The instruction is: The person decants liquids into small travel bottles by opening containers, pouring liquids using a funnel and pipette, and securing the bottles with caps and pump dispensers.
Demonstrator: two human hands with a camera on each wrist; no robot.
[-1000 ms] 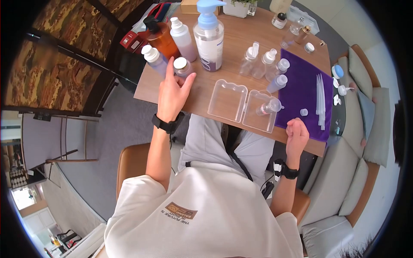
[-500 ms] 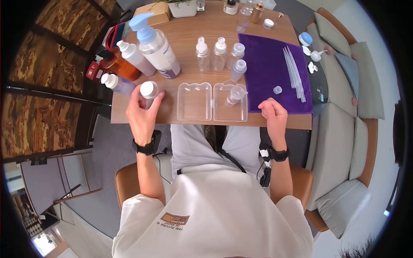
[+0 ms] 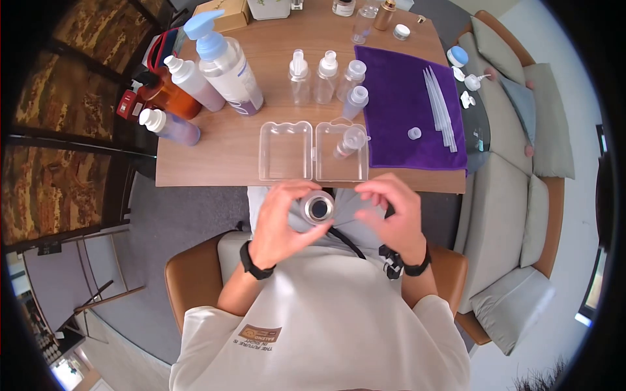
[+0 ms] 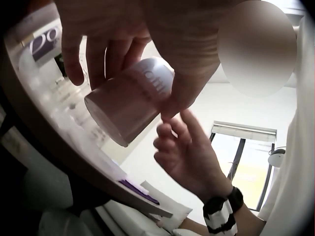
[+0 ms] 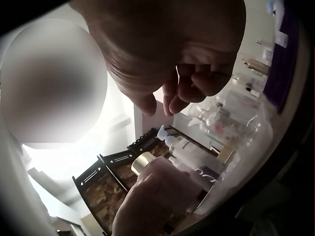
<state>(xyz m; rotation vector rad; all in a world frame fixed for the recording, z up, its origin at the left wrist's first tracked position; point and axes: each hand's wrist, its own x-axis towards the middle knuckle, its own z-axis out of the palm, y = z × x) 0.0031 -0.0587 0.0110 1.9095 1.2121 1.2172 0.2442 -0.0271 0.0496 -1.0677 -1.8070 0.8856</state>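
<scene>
My left hand [image 3: 277,225] grips a small pinkish bottle [image 3: 318,207] in front of my body, close to the table's near edge. Its shiny metallic cap [image 5: 143,163] faces up, and pale lettering marks the side in the left wrist view. Thumb and fingers wrap around opposite sides of the bottle. My right hand [image 3: 394,212] hovers just to the right of it, holding nothing, its fingers loosely bent and a little blurred. Beyond both hands lies an open clear plastic case [image 3: 285,151] with a small clear bottle [image 3: 351,142] in its right half.
A large pump bottle [image 3: 231,75], a white bottle [image 3: 195,81], an amber bottle [image 3: 171,99] and a lilac bottle [image 3: 175,128] stand at the left. Several small clear bottles [image 3: 326,81] stand mid-table. On the purple cloth [image 3: 398,104] lie translucent droppers [image 3: 440,111] and a small cap [image 3: 414,133].
My left hand has taken the metallic-capped bottle off the table's left side and brought it right and toward my body. My right hand has moved left from the cloth's near edge toward the bottle.
</scene>
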